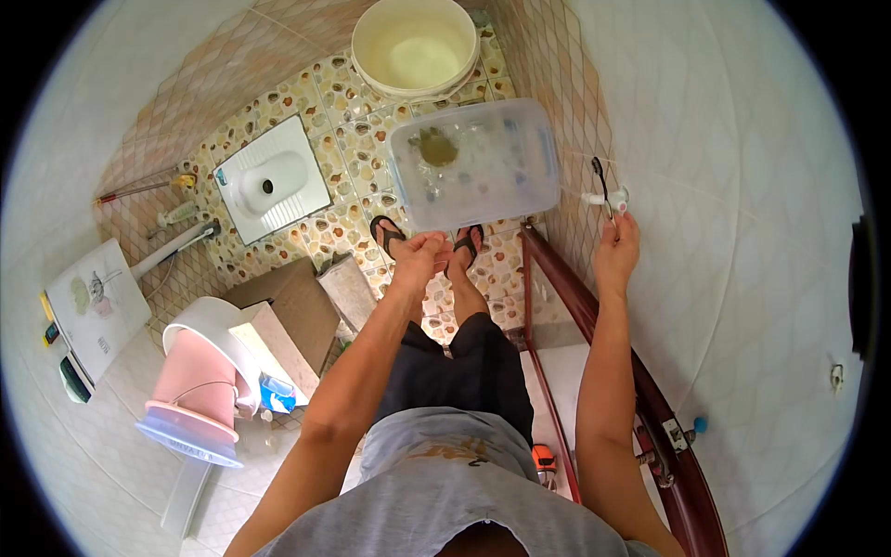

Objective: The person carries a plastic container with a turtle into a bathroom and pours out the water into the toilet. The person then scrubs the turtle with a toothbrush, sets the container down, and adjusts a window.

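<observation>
Over the feet, near the front edge of a translucent plastic tub (483, 190), my left hand (422, 258) has its fingers curled together; whether anything is inside them is too small to tell. My right hand (617, 252) is raised at the right wall, its fingers pinched at the lower end of a thin dark-topped brush (601, 176). Just above those fingertips is a white wall fitting (620, 199). Inside the tub there is cloudy water with a greenish-brown round patch.
A large white bucket (416, 56) of water stands beyond the tub. A squat toilet (274, 181) lies at the left. Cardboard boxes (288, 306) and a pink bucket (195, 376) are at lower left. The dark red door (603, 325) stands beside my right arm.
</observation>
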Motion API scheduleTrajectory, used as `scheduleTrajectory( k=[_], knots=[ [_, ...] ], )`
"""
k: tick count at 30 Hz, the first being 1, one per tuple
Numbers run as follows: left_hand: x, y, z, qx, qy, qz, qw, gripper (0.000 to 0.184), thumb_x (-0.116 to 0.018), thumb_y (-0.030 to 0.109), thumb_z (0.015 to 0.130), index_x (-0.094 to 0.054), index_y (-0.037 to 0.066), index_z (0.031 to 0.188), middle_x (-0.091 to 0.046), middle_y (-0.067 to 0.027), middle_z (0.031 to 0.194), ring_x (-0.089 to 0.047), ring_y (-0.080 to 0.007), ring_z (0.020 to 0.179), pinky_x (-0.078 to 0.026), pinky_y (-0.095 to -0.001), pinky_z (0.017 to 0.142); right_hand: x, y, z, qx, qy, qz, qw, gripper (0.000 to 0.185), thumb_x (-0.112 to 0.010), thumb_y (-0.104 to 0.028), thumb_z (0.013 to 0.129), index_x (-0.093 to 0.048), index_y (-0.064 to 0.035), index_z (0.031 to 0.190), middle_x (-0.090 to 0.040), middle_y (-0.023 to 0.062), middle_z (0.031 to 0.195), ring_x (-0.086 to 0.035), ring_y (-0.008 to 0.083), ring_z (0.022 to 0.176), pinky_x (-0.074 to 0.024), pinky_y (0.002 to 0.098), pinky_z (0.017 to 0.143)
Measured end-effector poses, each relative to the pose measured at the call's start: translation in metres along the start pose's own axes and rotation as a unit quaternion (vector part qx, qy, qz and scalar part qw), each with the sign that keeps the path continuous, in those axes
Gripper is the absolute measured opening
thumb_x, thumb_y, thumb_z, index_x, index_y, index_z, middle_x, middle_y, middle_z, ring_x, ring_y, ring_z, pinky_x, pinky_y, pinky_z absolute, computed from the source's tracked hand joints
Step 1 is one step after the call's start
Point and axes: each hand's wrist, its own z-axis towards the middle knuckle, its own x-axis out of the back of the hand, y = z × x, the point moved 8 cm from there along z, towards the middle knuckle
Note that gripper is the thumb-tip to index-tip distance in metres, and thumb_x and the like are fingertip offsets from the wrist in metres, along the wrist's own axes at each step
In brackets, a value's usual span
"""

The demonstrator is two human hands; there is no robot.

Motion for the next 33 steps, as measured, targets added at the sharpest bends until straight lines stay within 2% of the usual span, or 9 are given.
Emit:
scheduleTrajectory(
  k=[11, 20, 33],
  knots=[
    [-0.011, -0.012, 0.013, -0.002, -0.025, -0.006, 1.000, 0.022, -0.055, 0.018, 0.095, -0.062, 0.002, 0.108, -0.068, -0.0093, 0.095, -0.067, -0.0194, 0.084, -0.054, -0.0302, 0.069, -0.001, -0.010, -0.002, 0.008, -0.009, -0.004, 1.000, 0.025, -0.055, -0.009, 0.089, -0.062, 0.0007, 0.111, -0.049, 0.0247, 0.130, -0.053, 0.0381, 0.115, -0.0438, 0.0399, 0.095],
    [-0.016, -0.008, 0.010, -0.001, -0.028, 0.027, 0.999, 0.023, -0.054, 0.019, 0.096, -0.062, 0.003, 0.110, -0.068, -0.0089, 0.096, -0.067, -0.0189, 0.084, -0.053, -0.0296, 0.068, -0.003, -0.015, -0.001, 0.033, 0.001, -0.059, 0.998, 0.025, -0.056, -0.009, 0.088, -0.062, -0.0001, 0.111, -0.050, 0.0232, 0.129, -0.054, 0.0379, 0.112, -0.0457, 0.0412, 0.092],
    [-0.009, -0.012, 0.009, -0.006, -0.031, 0.006, 0.999, 0.022, -0.054, 0.016, 0.095, -0.061, 0.001, 0.110, -0.067, -0.0100, 0.096, -0.067, -0.0200, 0.084, -0.055, -0.0316, 0.069, -0.003, -0.017, -0.001, 0.060, 0.005, -0.088, 0.994, 0.026, -0.056, -0.009, 0.087, -0.062, 0.0005, 0.110, -0.051, 0.0228, 0.128, -0.055, 0.0382, 0.110, -0.0462, 0.0423, 0.091]
  ],
)
